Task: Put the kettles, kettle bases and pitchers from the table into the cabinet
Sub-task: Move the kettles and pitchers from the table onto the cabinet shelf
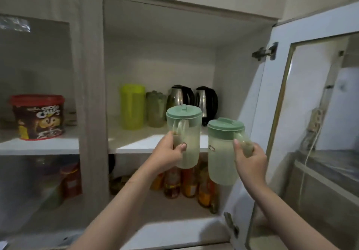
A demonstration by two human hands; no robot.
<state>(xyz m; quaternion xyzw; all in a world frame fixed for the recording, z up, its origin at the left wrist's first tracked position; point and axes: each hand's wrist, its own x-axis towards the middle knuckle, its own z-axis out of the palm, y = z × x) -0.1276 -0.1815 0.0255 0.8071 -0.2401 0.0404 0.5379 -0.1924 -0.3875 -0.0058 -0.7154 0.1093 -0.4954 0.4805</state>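
View from head cam, facing an open cabinet (91,98). Two bare arms reach up w/ a pitcher in each hand.

Left hand (171,150) is closed round the handle of the left pitcher (189,133): pale translucent body, green lid, held upright in front of the shelf (136,145) edge, thumb pressed on the handle. Right hand (250,158) is closed round the handle of the right pitcher (222,152), same type, upright, a bit lower and just beside the first; the two look near, touching or not can't be told. Both are in the air, not set down.

On the shelf, back row, left to right: yellow-green pitcher (133,106), a cloudy clear jug (156,109), then 2 steel kettles w/ black handles, kettle A (177,96) and kettle B (204,100), side by side near the right wall.

Below the shelf: bottles (190,183) w/ orange and red labels, partly hidden by the pitchers. Cabinet door (303,113) w/ glass pane stands open at right. Left section, behind glass: red-lidded cereal tub (37,116) on a shelf at the same level.
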